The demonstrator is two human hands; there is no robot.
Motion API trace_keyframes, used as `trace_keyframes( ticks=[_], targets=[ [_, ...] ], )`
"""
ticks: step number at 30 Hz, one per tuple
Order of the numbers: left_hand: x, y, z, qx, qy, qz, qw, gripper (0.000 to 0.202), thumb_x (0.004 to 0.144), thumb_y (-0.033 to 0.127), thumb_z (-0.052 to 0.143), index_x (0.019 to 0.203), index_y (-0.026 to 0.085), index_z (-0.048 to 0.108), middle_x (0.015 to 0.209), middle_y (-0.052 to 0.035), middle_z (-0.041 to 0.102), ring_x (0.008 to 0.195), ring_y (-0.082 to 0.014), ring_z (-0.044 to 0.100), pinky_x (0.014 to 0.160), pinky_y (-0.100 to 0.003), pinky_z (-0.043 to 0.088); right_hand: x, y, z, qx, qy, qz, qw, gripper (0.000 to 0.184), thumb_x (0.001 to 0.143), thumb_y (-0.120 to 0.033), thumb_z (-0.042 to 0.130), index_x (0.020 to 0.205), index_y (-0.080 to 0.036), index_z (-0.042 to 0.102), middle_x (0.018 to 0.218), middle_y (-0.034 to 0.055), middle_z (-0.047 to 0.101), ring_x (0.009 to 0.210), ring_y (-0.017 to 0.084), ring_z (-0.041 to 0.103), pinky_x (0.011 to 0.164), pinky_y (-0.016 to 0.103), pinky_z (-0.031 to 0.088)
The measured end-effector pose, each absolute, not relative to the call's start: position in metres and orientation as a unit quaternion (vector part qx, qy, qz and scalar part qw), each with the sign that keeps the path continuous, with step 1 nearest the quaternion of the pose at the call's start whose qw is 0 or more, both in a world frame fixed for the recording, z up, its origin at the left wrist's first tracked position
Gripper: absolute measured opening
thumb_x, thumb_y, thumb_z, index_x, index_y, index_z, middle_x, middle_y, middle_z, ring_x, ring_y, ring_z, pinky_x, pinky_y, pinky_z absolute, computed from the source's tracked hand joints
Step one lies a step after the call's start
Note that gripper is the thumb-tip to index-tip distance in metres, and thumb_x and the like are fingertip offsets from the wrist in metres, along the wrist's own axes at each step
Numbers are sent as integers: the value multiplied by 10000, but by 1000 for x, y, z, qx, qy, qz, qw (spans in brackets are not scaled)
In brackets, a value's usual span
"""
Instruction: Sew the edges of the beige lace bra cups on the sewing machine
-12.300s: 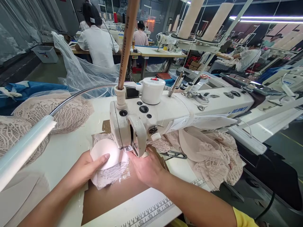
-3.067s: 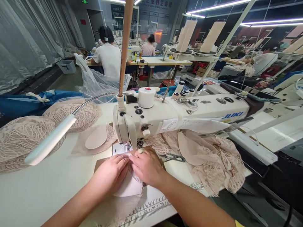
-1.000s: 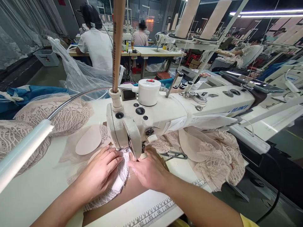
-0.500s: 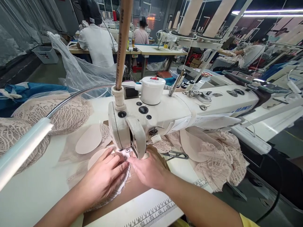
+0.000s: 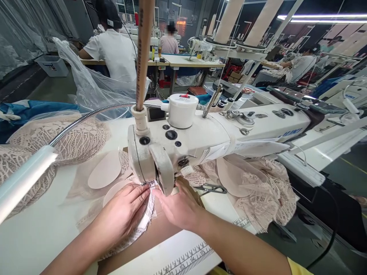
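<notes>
My left hand [image 5: 122, 215] lies fingers-down on a beige lace-covered foam cup piece [image 5: 145, 214], pressing it flat just in front of the presser foot [image 5: 149, 184] of a white sewing machine [image 5: 200, 139]. My right hand [image 5: 179, 208] rests beside it to the right, fingers pressed on the piece's edge under the machine head. Both hands hold the piece against the table.
Two sewn cup pieces [image 5: 106, 173] lie behind my left hand. Lace cups are heaped at left [image 5: 69, 139] and loose lace at right [image 5: 258, 191]. Thread snips [image 5: 210, 188] lie right of the needle. A gooseneck lamp [image 5: 25, 179] crosses the left. Other people sit at far tables.
The piece has fed slightly further under the presser foot, and my left fingers have spread a little flatter on it. Earlier a finished piece was set aside at the left.
</notes>
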State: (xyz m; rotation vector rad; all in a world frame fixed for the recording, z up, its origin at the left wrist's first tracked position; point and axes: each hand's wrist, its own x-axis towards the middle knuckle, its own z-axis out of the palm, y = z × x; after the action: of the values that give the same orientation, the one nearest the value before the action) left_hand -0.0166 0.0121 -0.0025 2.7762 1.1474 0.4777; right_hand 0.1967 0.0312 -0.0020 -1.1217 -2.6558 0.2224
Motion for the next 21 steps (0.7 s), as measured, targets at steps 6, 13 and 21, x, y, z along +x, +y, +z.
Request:
trace_keyframes(
  ticks=[6,13,21],
  targets=[
    [-17,11,-5,907,395,141,26,286,905,143,465,1141,113,623,1110,-168,640,939,-288,566,783,-448,487,195,33,-1,-417,-896,49,144,232,871,-165,440,988,-209,635,890,79,628,842,221,536,732,318,393],
    [-10,7,-2,908,395,133,38,366,932,181,451,1284,137,536,1254,-144,585,1049,-300,519,853,-464,462,193,36,-8,-439,-876,59,192,197,907,-174,441,926,-196,635,894,65,649,827,198,562,752,309,402],
    [-12,6,1,903,393,153,74,342,932,177,433,1233,94,573,1257,-163,591,1046,-271,537,862,-408,487,191,35,5,-394,-907,87,122,259,854,-130,448,1041,-187,618,1039,97,627,948,229,554,779,328,438]
  ],
)
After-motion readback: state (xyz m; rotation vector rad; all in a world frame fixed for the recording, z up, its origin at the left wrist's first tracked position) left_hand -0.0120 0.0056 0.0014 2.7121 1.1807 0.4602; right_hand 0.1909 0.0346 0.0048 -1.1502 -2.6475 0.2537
